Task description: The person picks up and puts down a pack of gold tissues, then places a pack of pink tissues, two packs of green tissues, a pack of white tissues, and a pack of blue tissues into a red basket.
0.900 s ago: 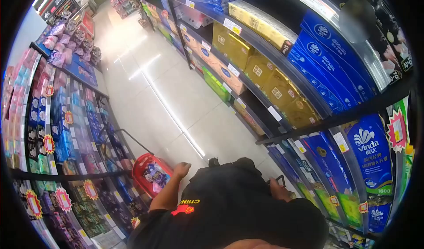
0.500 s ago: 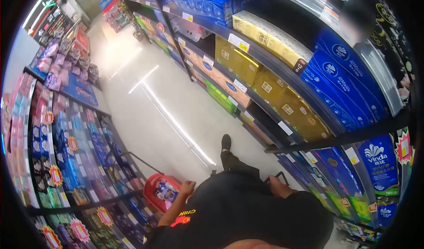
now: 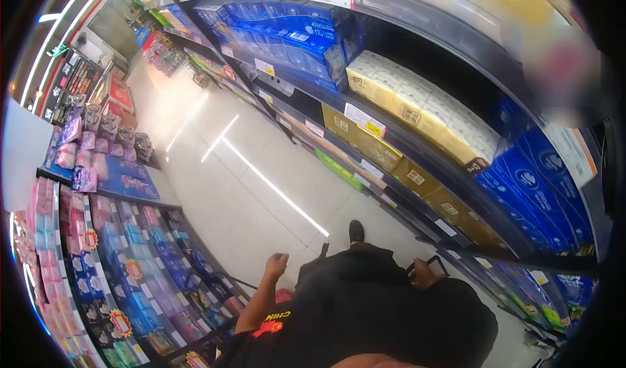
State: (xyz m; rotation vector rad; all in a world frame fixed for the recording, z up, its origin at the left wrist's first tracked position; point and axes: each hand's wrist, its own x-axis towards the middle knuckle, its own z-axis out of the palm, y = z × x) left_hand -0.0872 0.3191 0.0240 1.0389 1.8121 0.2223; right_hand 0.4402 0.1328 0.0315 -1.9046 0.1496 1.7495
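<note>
My left hand [image 3: 276,265] hangs over the floor with its fingers curled in, and nothing shows in it. Behind that forearm a bit of the red basket [image 3: 283,295] is visible; the arm and shirt hide most of it. A thin black bar [image 3: 238,280] shows beside the forearm. On the other side, my right hand [image 3: 424,275] is wrapped round a black loop-shaped handle [image 3: 438,261] at hip height. Whatever the handle belongs to is hidden by my body.
To the right, tall shelving holds blue tissue packs [image 3: 287,38], a yellow-and-white row of packs [image 3: 417,100] and gold boxes [image 3: 417,175]. Low racks of colourful packets [image 3: 130,250] line the left. Between them runs a pale tiled aisle [image 3: 228,185]; a stacked display [image 3: 163,51] stands farther along.
The view has shifted along the aisle and closer to the right-hand shelves. My left hand has moved up and away from the red basket, which is now mostly hidden. My right hand keeps the handle.
</note>
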